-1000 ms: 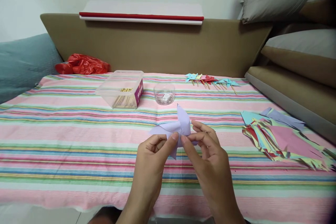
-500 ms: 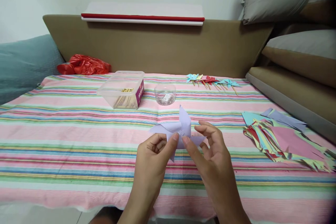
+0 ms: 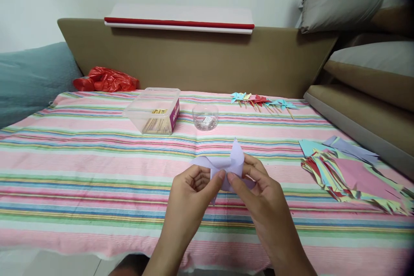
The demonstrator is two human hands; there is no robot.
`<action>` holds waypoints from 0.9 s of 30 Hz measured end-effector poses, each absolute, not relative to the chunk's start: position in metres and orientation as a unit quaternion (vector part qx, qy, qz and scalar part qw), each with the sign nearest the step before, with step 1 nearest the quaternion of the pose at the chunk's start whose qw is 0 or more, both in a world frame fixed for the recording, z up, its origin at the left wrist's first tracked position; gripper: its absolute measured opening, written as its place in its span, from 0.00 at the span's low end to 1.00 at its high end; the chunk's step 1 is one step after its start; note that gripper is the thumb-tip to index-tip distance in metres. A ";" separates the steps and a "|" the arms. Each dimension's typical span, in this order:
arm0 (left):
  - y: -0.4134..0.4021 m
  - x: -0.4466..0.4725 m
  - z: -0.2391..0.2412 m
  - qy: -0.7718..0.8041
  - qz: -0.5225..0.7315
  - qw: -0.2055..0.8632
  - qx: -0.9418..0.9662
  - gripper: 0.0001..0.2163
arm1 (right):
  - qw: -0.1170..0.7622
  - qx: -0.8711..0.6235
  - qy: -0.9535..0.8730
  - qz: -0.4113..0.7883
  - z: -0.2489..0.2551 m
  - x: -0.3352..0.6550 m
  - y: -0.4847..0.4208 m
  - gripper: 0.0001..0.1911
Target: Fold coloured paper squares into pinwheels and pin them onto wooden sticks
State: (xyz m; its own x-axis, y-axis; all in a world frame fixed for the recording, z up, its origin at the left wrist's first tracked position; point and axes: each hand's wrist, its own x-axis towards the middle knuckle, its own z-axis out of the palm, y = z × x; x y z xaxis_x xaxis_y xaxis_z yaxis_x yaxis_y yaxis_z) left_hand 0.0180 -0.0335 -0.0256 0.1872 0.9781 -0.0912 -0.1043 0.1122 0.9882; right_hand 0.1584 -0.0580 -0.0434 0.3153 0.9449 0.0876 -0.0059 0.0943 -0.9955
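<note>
A lilac paper pinwheel (image 3: 221, 163) is held above the striped cloth, its points folded in to the middle. My left hand (image 3: 194, 187) is closed on its left side, thumb pressed near the centre. On the other side my right hand (image 3: 258, 187) grips it too, thumb close to the left thumb and fingers behind the paper. Both thumbs cover part of the centre, so I cannot make out whether a pin is there. No stick shows on this pinwheel.
Behind the hands stand a clear tub of wooden sticks (image 3: 157, 125) and a round clear container (image 3: 205, 118) of small pieces. Finished pinwheels on sticks (image 3: 258, 100) lie at the back right. Cut coloured paper (image 3: 359, 177) is piled at right. A red plastic bag (image 3: 108, 79) lies back left.
The right hand's fingers, spread before, have closed in behind the pinwheel. The pinwheel has shifted slightly right and down in view and tilted; the left hand keeps its hold.
</note>
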 end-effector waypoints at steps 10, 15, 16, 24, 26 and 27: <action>-0.032 0.001 -0.020 0.455 0.446 0.582 0.505 0.14 | 0.592 -0.538 -0.443 0.405 -0.044 0.146 -0.054 0.07; -0.034 -0.008 -0.023 0.482 0.415 0.543 0.549 0.18 | 0.590 -0.528 -0.440 0.424 -0.042 0.139 -0.052 0.07; -0.034 -0.010 -0.023 0.487 0.407 0.533 0.560 0.18 | 0.588 -0.527 -0.441 0.426 -0.042 0.138 -0.051 0.08; -0.035 -0.019 -0.021 0.485 0.410 0.499 0.590 0.18 | 0.585 -0.510 -0.446 0.446 -0.045 0.133 -0.048 0.09; -0.035 -0.020 -0.021 0.478 0.417 0.503 0.587 0.17 | 0.584 -0.508 -0.446 0.449 -0.044 0.132 -0.048 0.09; -0.035 -0.020 -0.021 0.476 0.420 0.506 0.584 0.17 | 0.584 -0.509 -0.444 0.450 -0.044 0.131 -0.048 0.09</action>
State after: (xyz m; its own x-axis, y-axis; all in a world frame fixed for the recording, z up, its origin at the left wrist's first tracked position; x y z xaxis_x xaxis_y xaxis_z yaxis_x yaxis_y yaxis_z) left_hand -0.0198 -0.0347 -0.0209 0.1944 0.9809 0.0094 0.1301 -0.0353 0.9909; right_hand 0.1314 -0.0482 -0.0435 0.2012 0.9778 0.0594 -0.0741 0.0757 -0.9944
